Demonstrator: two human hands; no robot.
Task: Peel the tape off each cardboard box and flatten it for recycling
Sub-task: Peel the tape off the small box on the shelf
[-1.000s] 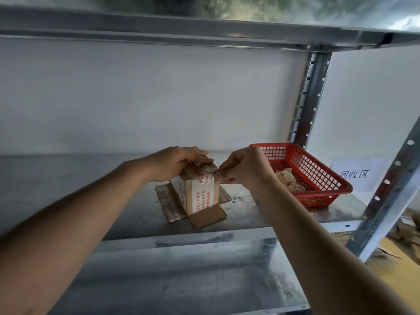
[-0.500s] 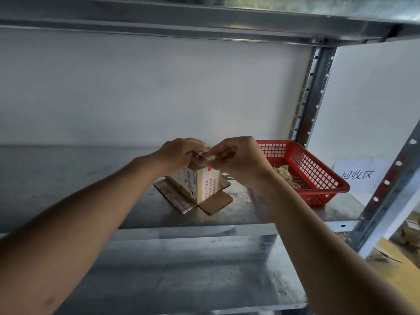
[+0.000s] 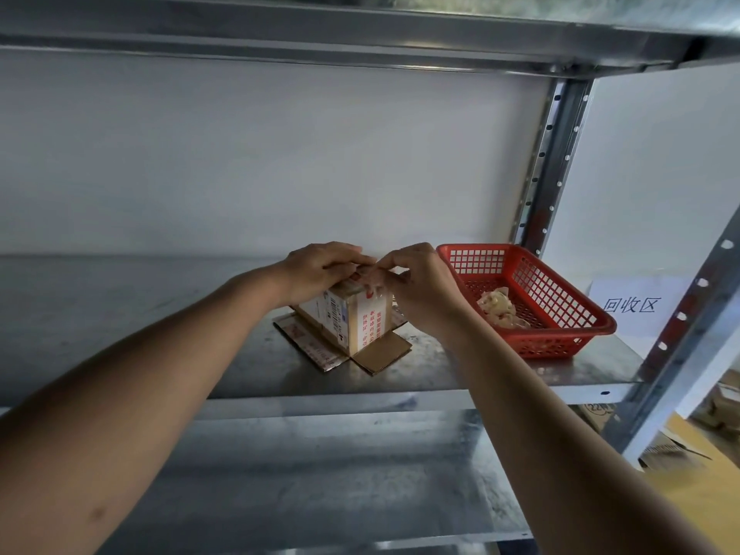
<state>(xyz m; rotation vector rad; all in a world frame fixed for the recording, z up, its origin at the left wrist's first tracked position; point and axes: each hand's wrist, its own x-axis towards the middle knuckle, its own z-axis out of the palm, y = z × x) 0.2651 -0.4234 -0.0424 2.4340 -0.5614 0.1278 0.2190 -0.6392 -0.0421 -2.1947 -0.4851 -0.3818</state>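
The left hand point(image 3: 320, 270) lies curled over the top of the cardboard box point(image 3: 352, 318) on the shelf point(image 3: 460, 366), gripping it. The right hand point(image 3: 420, 282) pinches clear tape point(image 3: 370, 280) at the box's top edge. A red basket point(image 3: 560, 338) sits just beside.

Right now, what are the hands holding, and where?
The left hand grips the top of the cardboard box. The right hand pinches the loose tape at the box's top edge.

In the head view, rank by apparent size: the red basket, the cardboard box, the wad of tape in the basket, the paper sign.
1. red basket
2. cardboard box, flaps included
3. paper sign, partly hidden by the upright, so unsure against the box
4. wad of tape
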